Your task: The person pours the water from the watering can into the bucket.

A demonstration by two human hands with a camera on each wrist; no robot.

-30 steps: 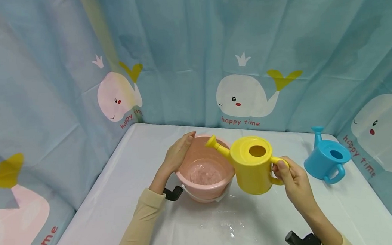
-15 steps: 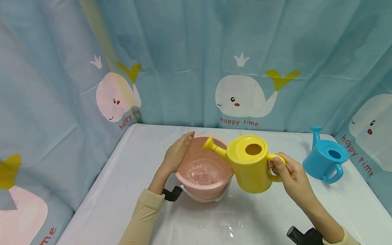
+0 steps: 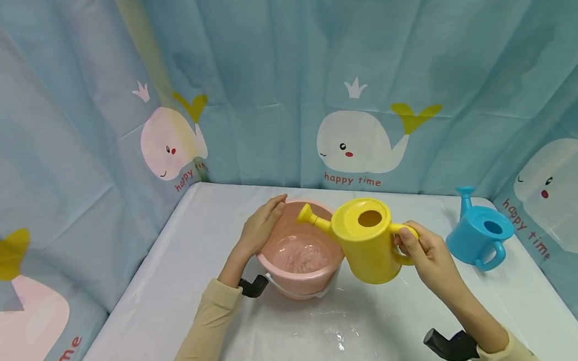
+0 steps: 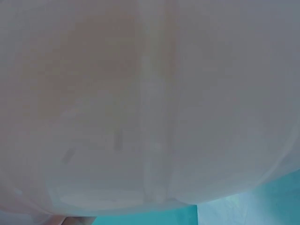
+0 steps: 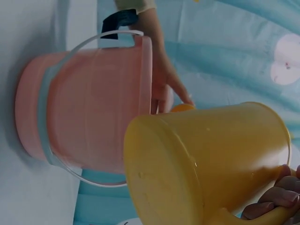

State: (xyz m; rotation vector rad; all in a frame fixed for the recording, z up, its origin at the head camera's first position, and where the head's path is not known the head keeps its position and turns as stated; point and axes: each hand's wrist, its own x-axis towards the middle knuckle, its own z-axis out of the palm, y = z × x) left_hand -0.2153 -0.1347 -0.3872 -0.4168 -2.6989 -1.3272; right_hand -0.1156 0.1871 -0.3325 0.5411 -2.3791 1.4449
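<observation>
Yellow watering can (image 3: pixel 364 242) aloft, its spout (image 3: pixel 316 221) over the pink bucket (image 3: pixel 300 287), you curl your right hand (image 3: pixel 429 250) round its handle (image 3: pixel 398 228), likely to control its tilt, while your left hand (image 3: pixel 261 227) rests fairly straight-fingered at the bucket's rim (image 3: pixel 300 276), seemingly to steady it.

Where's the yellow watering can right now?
The yellow watering can is right of centre in the head view, held by the right hand, spout over the pink bucket.

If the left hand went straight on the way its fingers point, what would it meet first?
From the left hand, probably the blue curtain behind the table, though depth is hard to judge.
</observation>
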